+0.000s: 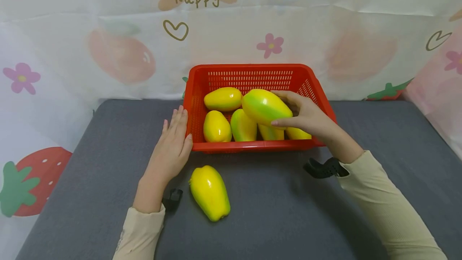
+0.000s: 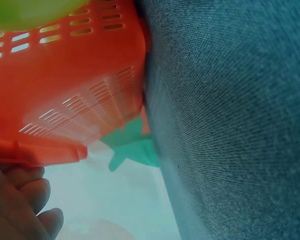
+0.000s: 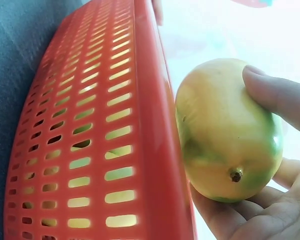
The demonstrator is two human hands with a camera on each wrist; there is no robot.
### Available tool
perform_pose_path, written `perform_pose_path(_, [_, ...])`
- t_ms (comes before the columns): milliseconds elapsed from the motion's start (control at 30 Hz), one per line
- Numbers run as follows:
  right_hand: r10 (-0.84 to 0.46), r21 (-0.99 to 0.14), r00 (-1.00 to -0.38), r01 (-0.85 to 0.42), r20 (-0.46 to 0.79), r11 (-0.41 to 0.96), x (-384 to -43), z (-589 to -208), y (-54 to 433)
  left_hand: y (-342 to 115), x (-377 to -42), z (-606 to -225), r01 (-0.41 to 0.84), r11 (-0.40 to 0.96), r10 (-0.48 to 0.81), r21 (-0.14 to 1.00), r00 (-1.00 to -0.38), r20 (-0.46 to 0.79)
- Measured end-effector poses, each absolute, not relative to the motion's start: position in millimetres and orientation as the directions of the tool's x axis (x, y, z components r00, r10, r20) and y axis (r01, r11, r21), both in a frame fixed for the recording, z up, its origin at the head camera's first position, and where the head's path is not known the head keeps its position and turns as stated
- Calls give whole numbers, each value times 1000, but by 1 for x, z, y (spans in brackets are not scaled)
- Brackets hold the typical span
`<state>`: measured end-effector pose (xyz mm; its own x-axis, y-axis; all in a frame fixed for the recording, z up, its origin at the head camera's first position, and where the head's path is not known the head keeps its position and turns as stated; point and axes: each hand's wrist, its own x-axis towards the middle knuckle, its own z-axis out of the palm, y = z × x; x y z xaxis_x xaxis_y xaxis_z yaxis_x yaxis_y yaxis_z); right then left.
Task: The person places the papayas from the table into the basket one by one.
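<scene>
My right hand (image 1: 306,117) grips a yellow-green papaya (image 1: 265,106), thumb on the near side and fingers round the back. The fruit is held above the red plastic basket (image 1: 249,146), over other papayas. In the right wrist view the held papaya (image 3: 225,135) shows its stem end, close to the basket's rim (image 3: 160,120). My left hand (image 1: 169,145) lies with fairly straight fingers along the basket's left side; its fingertips (image 2: 35,192) touch the rim in the left wrist view. One more papaya (image 1: 210,193) lies on the table in front of the basket, right of my left wrist.
Several papayas lie inside the basket, among them one at the back left (image 1: 223,99) and one at the front left (image 1: 217,126). The basket stands on a grey cloth-covered table (image 1: 274,212), near a printed white backdrop (image 1: 223,43). Dark straps circle both wrists.
</scene>
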<state>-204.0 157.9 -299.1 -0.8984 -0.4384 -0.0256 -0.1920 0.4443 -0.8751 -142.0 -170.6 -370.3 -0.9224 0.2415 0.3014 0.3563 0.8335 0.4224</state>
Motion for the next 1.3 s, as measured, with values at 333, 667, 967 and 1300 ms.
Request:
perform_pose_path(333, [-425,-870,-905,-187,-28,457,-214,-299,155,-170,-142,-370,354,835,240,421,-923,299])
perform_pose_path(667, [-380,-881,-922,-119,-73,459,-233,-300,156,-170,-141,-369,344,839,235,422,-928,289])
perform_pose_path(967, [-380,-887,-922,-114,-73,447,-238,-296,155,-170,-142,-370,346,838,237,422,-927,290])
perform_pose_path(1300, [-386,-888,-919,-107,-84,448,-246,-288,151,-170,-142,-370,340,839,234,424,-930,282])
